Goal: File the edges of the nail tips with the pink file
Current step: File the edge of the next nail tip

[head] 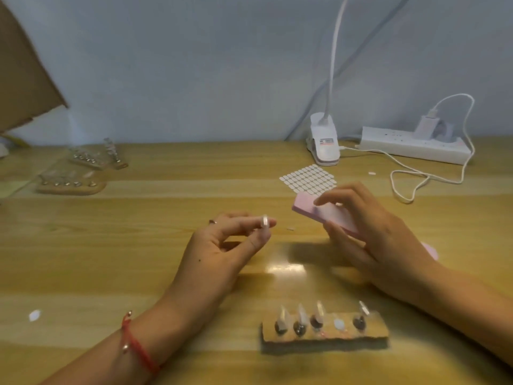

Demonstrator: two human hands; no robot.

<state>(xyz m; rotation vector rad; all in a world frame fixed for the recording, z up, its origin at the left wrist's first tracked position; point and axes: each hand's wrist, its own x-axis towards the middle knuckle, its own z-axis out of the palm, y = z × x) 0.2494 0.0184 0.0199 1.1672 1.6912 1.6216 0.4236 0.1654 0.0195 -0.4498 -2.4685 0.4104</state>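
Presently, left grip [219, 245] tight on nail tip [265, 221], right grip [369, 234] tight round pink file [305, 205], both apart.

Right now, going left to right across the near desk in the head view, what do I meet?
White scrap → left hand → nail tip in its grip → pink file. The right hand overlaps the file, so I leave it unplaced.

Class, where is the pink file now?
Head view, right of centre: the right hand holds the pink file in front of the sticker sheet, apart from the nail tip in the left hand.
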